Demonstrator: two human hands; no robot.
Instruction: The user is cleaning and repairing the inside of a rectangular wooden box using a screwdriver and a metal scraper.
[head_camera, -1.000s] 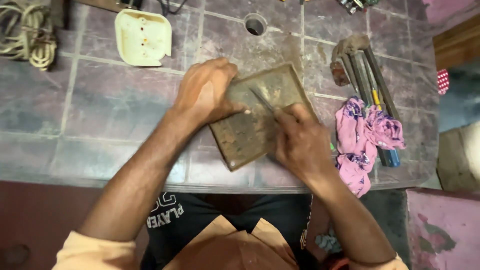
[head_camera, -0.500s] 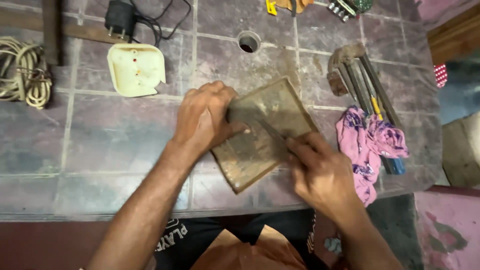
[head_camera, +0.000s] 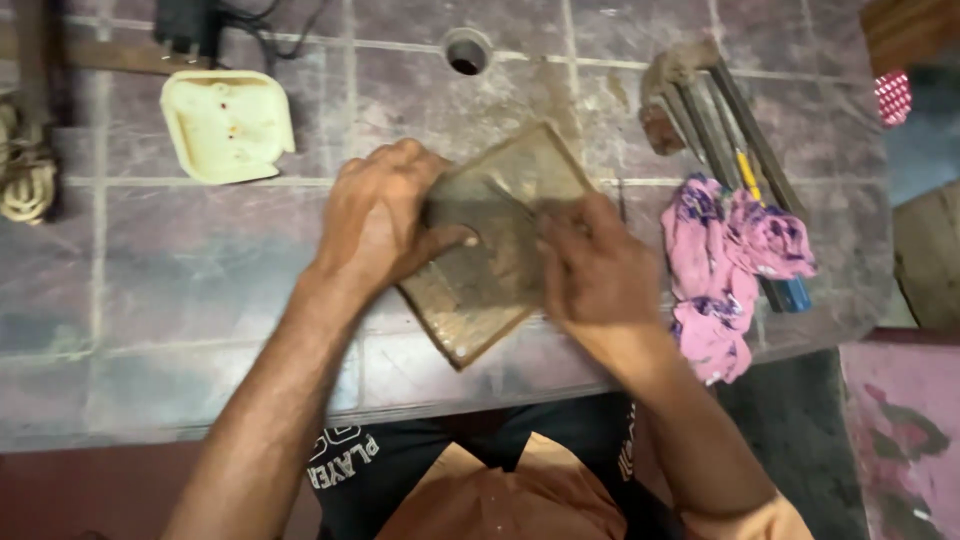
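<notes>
The left hand (head_camera: 375, 225) presses flat, fingers spread, on a grimy square metal plate (head_camera: 490, 250) lying on the tiled surface (head_camera: 200, 300). The right hand (head_camera: 595, 270) is closed around a thin tool (head_camera: 510, 200) working the plate's face. Grime covers most of the plate, so the scraping looks far from done. A pink cloth (head_camera: 725, 270) lies just right of that hand.

Square brown slab (head_camera: 490, 270), dusty, raised rim, lies flat and rotated cornerwise on tiled worktop (head_camera: 200, 280) near front edge (upper-left part hidden under hand). Thin tool (head_camera: 512, 197) rests slantwise across it.
</notes>
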